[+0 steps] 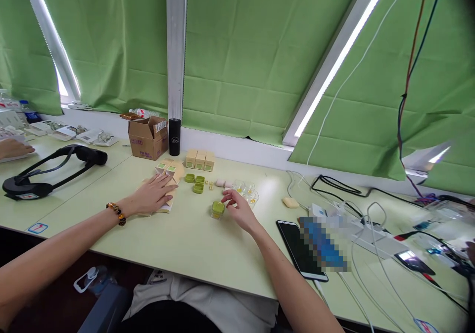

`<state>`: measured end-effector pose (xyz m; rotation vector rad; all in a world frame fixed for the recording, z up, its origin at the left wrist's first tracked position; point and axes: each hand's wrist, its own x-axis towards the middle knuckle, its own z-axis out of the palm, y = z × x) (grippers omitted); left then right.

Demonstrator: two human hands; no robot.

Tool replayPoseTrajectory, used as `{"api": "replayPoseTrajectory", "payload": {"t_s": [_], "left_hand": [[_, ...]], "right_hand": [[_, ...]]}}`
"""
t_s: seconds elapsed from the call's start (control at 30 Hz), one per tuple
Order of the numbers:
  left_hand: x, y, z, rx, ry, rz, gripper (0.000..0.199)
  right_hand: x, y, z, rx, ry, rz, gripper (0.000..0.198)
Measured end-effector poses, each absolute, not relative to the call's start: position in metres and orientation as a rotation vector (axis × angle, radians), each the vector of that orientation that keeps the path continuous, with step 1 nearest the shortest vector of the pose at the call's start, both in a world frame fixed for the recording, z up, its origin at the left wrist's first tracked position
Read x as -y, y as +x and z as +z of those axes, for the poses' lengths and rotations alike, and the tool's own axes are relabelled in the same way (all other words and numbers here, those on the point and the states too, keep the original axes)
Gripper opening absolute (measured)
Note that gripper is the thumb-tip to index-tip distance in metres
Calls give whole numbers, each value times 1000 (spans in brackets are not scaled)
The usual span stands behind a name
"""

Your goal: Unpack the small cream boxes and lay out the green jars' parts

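Note:
My left hand [158,193] lies flat, fingers stretched out, on flat beige cardboard pieces [166,208] with green labels. My right hand [240,210] is open beside a small clear jar with a green lid [217,208]. Its curved fingers are close to the lid; whether they touch it, I cannot tell. Beyond the jar stand several green lids [198,188], small yellow pieces [211,187], pinkish cylinders [220,182] and clear cups [253,198] with yellow bits inside. Behind them is a row of three beige boxes [200,160] with green labels.
An open brown carton [148,138] and a black tumbler [174,137] stand at the back. A black headset [52,172] lies left. At right are a dark phone [299,249], a beige block [290,202], a power strip [378,241] and loose cables. Another person's hand [15,148] shows far left.

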<state>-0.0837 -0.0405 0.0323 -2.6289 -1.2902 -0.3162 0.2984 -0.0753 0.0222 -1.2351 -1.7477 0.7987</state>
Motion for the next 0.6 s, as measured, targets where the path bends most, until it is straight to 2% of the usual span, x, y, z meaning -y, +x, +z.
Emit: {"api": "replayPoseTrajectory", "payload": {"t_s": [0.3,0.47,0.6], "left_hand": [[58,-53,73,1179,-2648,-475,48],[64,7,78,1127,-2788,-712,40],[54,50,61,1092,-2961,-889,54]], "right_hand": [[81,294,18,1887,-1228,896,66],[77,290,7,1885,-1225,814,53],[72,289,6,1836,-1227,856,46]]}}
